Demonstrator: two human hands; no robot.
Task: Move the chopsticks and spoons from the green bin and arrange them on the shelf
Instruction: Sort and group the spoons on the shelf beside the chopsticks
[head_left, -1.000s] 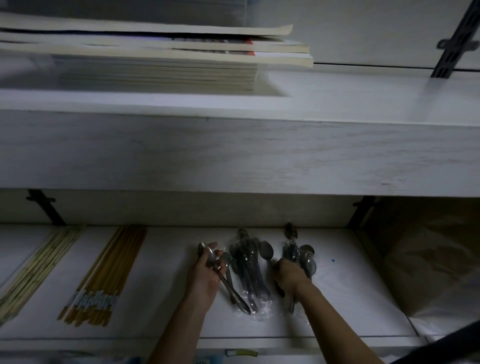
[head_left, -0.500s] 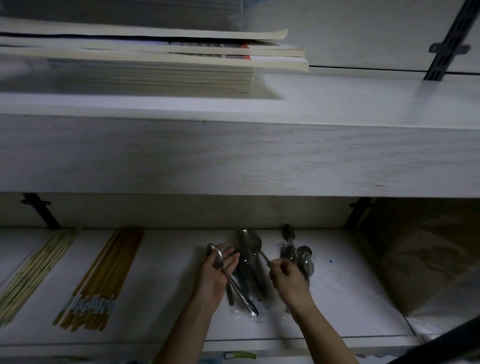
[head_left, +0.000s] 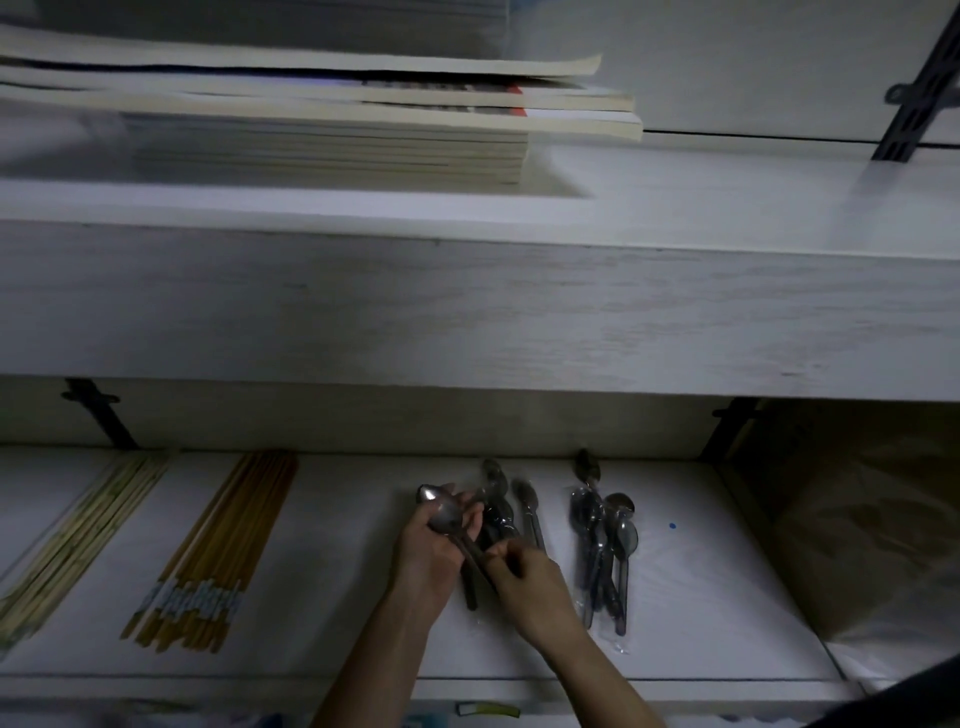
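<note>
Watching for a slip here: the left hand (head_left: 431, 551) has its grip wrapped around 1 spoon (head_left: 445, 513), bowl up and handle angled down across the loose spoons (head_left: 501, 512). If that handle drags through the pile, I reckon it will knock the row crooked. The wrapped spoons (head_left: 605, 535) lie just beside on the right, and slick plastic looks likely to skid if a wrist clips it. The light is dim too, so picking the wrong handle is a real risk.

Both forearms reach in from below, crossing toward the middle of the shelf (head_left: 353, 571). The left palm faces inward, fingers curled. The right hand (head_left: 530, 582) sits knuckles up, its grip narrow and seemingly pinched on a handle in the pile. 2 bundles of chopsticks, brown chopsticks (head_left: 228, 530) and pale chopsticks (head_left: 83, 535), lie well apart to the left. The green bin is out of view.
</note>
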